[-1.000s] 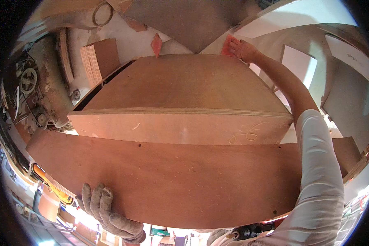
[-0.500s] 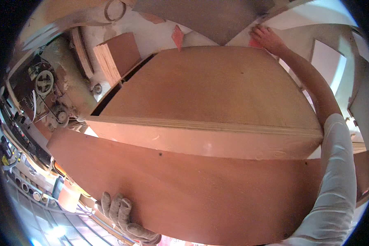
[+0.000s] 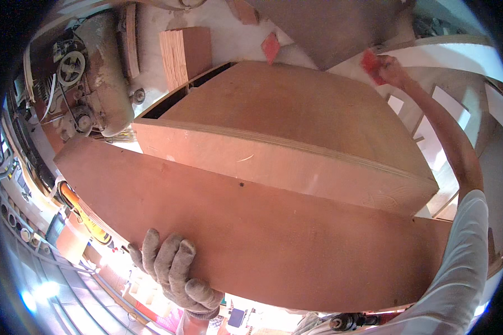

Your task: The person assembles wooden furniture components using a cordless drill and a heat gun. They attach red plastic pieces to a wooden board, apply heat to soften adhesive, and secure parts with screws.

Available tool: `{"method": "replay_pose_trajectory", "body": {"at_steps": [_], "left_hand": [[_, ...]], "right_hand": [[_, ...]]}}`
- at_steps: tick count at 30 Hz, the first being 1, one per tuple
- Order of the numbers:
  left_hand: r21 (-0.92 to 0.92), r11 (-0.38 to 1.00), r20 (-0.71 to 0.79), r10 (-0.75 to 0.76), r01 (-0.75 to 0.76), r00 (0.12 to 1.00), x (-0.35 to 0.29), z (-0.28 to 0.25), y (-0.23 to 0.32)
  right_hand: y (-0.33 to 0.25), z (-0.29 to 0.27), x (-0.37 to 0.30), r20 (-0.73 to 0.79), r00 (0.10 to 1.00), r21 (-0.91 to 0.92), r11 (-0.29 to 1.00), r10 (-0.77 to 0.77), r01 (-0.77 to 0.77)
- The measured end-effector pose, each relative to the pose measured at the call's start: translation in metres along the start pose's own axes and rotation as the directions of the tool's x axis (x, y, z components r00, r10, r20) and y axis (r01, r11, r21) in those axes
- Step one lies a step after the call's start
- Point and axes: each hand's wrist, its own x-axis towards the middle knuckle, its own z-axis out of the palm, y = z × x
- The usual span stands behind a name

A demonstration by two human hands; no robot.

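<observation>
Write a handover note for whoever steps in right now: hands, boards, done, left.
Left hand: gloved, gripping the near lower edge of the long plywood board.
Right hand: arm stretched out, at the far corner of the big plywood panel, fingers in a red glove.
Board stands on edge against the panel's near side.
Done: board held in place along the panel.
Left: no fasteners seen going in; both hands must keep supporting.

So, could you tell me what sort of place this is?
Most likely a woodworking shop. Large plywood panels fill the view, more cut boards are stacked on the dusty floor, and a belt-driven machine, perhaps a compressor, stands on the left.
</observation>
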Motion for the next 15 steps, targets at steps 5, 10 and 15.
{"method": "replay_pose_trajectory", "body": {"at_steps": [5,10,15], "left_hand": [[0.025,0.998,0.047,-0.061,0.06,0.997,-0.008,-0.009,-0.002],[-0.023,1.0,0.02,-0.004,0.005,1.0,0.006,-0.004,0.002],[-0.066,0.994,-0.007,-0.089,0.089,0.996,0.0,-0.006,0.005]], "right_hand": [[-0.181,0.071,0.003,0.27,0.949,0.551,0.834,-0.16,-0.016],[-0.165,0.134,0.122,0.251,0.95,0.755,0.652,-0.183,-0.074],[-0.179,0.178,0.169,0.17,0.98,0.706,0.706,-0.099,-0.051]]}}
